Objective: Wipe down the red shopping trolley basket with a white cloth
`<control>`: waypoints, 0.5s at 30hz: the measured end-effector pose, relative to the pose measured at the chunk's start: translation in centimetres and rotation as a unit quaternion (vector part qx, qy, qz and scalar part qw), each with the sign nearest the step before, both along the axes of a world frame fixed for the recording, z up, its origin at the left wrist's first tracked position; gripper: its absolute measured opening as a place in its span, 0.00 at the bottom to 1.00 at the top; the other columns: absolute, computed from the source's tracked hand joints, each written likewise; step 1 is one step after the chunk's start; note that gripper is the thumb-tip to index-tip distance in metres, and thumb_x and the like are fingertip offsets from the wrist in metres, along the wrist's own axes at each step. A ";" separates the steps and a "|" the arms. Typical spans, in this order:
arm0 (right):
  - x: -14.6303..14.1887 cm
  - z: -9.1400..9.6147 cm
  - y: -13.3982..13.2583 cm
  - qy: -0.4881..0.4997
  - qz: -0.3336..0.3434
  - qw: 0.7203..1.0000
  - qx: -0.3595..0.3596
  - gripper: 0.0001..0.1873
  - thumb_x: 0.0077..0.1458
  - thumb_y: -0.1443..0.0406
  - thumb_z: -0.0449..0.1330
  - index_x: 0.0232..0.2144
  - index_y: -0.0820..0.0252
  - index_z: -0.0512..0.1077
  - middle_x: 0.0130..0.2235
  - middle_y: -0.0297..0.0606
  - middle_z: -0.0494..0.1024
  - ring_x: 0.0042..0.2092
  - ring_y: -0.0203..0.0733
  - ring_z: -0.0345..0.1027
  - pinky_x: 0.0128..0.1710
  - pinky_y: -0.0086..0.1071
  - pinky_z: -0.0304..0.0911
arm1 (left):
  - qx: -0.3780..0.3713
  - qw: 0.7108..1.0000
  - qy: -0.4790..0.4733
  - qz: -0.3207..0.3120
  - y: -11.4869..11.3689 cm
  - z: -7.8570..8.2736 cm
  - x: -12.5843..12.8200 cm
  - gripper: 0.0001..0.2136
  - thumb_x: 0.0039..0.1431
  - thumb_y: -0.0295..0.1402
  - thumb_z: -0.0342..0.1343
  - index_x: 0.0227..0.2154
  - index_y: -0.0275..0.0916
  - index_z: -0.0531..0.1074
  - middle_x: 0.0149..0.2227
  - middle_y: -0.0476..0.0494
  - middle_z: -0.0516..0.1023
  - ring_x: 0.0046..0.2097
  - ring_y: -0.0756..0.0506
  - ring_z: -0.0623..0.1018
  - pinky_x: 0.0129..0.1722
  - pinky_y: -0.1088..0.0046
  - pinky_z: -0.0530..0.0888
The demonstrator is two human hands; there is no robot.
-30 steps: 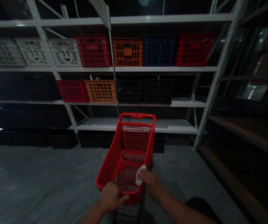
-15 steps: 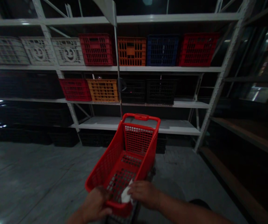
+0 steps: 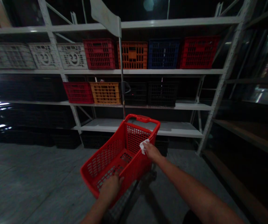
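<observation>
A red plastic shopping cart basket [image 3: 105,157] stands in front of me on the floor, turned a little to the left. My left hand [image 3: 110,188] grips its near rim. My right hand [image 3: 150,151] is stretched out to the basket's right rim and pinches a small white cloth [image 3: 143,145] against it. A thin pole with a white flag [image 3: 105,17] rises from the cart's far end.
White metal shelving [image 3: 134,71] faces me, holding red, orange, blue, white and black crates, such as the blue crate [image 3: 163,53]. Another rack [image 3: 248,133] runs along the right. Grey concrete floor [image 3: 31,180] spreads to the left.
My right hand has moved with the cloth from the near rim forward along the basket's right rim. The cart has swung to the left. My left hand keeps its hold.
</observation>
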State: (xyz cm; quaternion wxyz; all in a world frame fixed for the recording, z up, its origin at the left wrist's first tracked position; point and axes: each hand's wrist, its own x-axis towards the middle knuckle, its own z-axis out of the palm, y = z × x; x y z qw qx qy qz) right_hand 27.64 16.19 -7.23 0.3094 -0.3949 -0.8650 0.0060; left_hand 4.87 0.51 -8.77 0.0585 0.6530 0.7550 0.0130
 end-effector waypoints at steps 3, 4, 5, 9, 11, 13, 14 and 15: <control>-1.4 -1.1 0.8 -0.016 0.019 1.000 -0.001 0.22 0.50 0.72 0.56 0.49 0.61 0.67 0.52 0.43 0.69 0.59 0.47 0.53 0.56 0.41 0.54 | 0.033 0.999 0.003 -0.009 0.4 -1.1 0.5 0.18 0.61 0.37 0.36 0.40 0.33 0.68 0.36 0.33 0.78 0.40 0.42 0.77 0.39 0.66 0.70; -1.4 -1.2 1.3 -0.021 0.027 0.999 -0.005 0.20 0.50 0.72 0.56 0.47 0.61 0.69 0.51 0.42 0.70 0.59 0.46 0.53 0.56 0.41 0.53 | 0.040 0.999 0.001 -0.012 0.4 -1.3 0.5 0.18 0.61 0.37 0.36 0.39 0.34 0.68 0.35 0.34 0.78 0.39 0.42 0.77 0.39 0.66 0.70; -1.3 -1.3 1.8 -0.026 0.034 0.999 -0.010 0.18 0.50 0.73 0.55 0.45 0.61 0.71 0.50 0.41 0.71 0.58 0.46 0.54 0.56 0.41 0.54 | 0.046 0.999 0.001 -0.011 0.4 -1.5 0.5 0.17 0.61 0.37 0.36 0.39 0.34 0.68 0.35 0.34 0.78 0.39 0.42 0.77 0.39 0.67 0.70; -1.5 -2.2 1.4 -0.031 0.046 0.998 -0.015 0.18 0.51 0.76 0.51 0.43 0.62 0.72 0.50 0.42 0.72 0.56 0.42 0.59 0.55 0.39 0.56 | 0.062 0.998 0.011 -0.011 0.0 -1.8 0.9 0.18 0.61 0.37 0.36 0.39 0.33 0.68 0.34 0.35 0.78 0.38 0.42 0.78 0.38 0.66 0.71; -2.8 -3.4 -0.6 -0.032 0.049 0.998 -0.009 0.20 0.51 0.77 0.50 0.45 0.64 0.71 0.50 0.44 0.71 0.55 0.41 0.60 0.55 0.39 0.56 | 0.060 0.998 0.009 -0.015 -0.4 -1.8 1.1 0.18 0.61 0.37 0.35 0.40 0.34 0.68 0.33 0.35 0.78 0.38 0.41 0.78 0.37 0.66 0.71; -4.7 -5.0 -3.5 -0.036 0.061 0.998 -0.003 0.19 0.51 0.76 0.52 0.45 0.65 0.70 0.50 0.45 0.71 0.55 0.43 0.60 0.56 0.40 0.55 | 0.054 0.998 0.002 -0.016 -0.8 -1.8 1.3 0.18 0.61 0.37 0.36 0.40 0.34 0.68 0.33 0.36 0.78 0.38 0.41 0.78 0.37 0.66 0.71; -5.6 -5.8 -5.0 -0.037 0.066 0.997 0.002 0.18 0.51 0.75 0.53 0.46 0.65 0.70 0.50 0.45 0.71 0.55 0.44 0.59 0.56 0.42 0.54 | 0.051 0.999 0.001 -0.018 -1.1 -1.8 1.3 0.18 0.61 0.37 0.36 0.40 0.35 0.68 0.33 0.36 0.78 0.38 0.41 0.78 0.36 0.66 0.71; -6.3 -6.5 -6.3 -0.036 0.069 0.997 0.008 0.19 0.51 0.74 0.54 0.47 0.65 0.69 0.51 0.45 0.70 0.56 0.45 0.59 0.56 0.44 0.53 | 0.047 0.999 0.001 -0.019 -1.4 -1.8 1.3 0.18 0.61 0.37 0.36 0.40 0.35 0.68 0.32 0.36 0.78 0.38 0.41 0.78 0.36 0.66 0.71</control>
